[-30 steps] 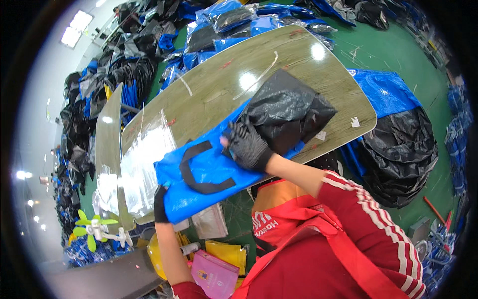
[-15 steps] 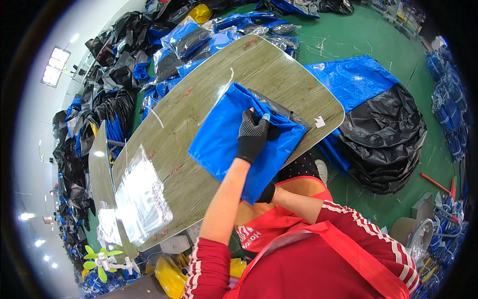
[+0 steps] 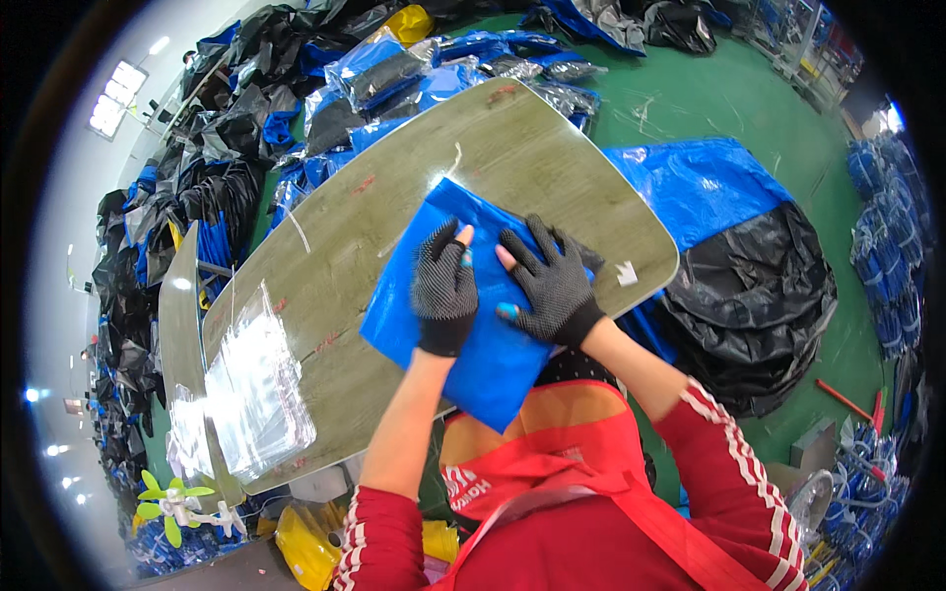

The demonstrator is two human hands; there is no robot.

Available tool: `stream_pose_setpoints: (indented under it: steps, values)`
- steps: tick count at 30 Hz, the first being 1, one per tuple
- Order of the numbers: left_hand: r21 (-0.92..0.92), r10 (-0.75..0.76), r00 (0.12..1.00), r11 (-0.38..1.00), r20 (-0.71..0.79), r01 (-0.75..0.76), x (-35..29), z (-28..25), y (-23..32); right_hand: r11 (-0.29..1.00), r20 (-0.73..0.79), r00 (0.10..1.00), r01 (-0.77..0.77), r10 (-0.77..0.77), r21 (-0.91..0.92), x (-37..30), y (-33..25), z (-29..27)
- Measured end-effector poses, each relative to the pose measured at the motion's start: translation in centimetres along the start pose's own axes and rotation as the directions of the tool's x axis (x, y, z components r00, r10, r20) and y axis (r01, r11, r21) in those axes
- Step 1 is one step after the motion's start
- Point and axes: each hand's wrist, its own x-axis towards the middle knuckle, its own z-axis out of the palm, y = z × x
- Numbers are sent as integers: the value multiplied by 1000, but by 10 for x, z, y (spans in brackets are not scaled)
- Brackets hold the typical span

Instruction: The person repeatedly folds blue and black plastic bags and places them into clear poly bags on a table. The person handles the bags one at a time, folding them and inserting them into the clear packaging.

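Note:
A folded blue plastic sheet (image 3: 394,325) lies on the wood-grain tabletop (image 3: 552,148), its near corner hanging past the table's edge. A dark strip of its underside shows at the far right. Both my hands wear black dotted gloves with bare fingertips. My left hand (image 3: 446,288) lies on the sheet's left half, fingers stretched out. Pressed on the right half is my right hand (image 3: 554,286), its fingers spread. Neither hand holds anything.
Clear plastic bags (image 3: 261,384) lie at the table's left end. Packed blue bundles (image 3: 384,79) are heaped behind it. A large blue-and-black folded sheet (image 3: 754,286) sits on the green floor at right. A small green-bladed fan (image 3: 177,502) stands lower left.
My right hand has come up from the sheet's near edge onto its top. My left hand has shifted left and flattened. The blue sheet now looks flatter.

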Motion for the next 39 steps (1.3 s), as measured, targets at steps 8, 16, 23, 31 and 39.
stream_pose_setpoints:
  steps: [8,16,23,31,39]
  values:
    - [151,-15,856,986,516,-74,19,-2,-41,909,89,932,317,-351,272,-55,39,5]
    - [-881,-36,892,143,451,452,-94,-47,-66,865,131,987,-149,97,479,-81,52,-34]
    - [2,-504,788,843,354,538,-133,-60,-45,7,647,603,-734,467,679,-67,58,20]
    - [680,-579,765,442,-282,585,-141,-296,-302,-271,756,591,-706,281,654,-55,57,10]
    - [425,-139,973,904,184,48,-179,-143,-120,-80,696,579,-741,426,666,-72,78,9]
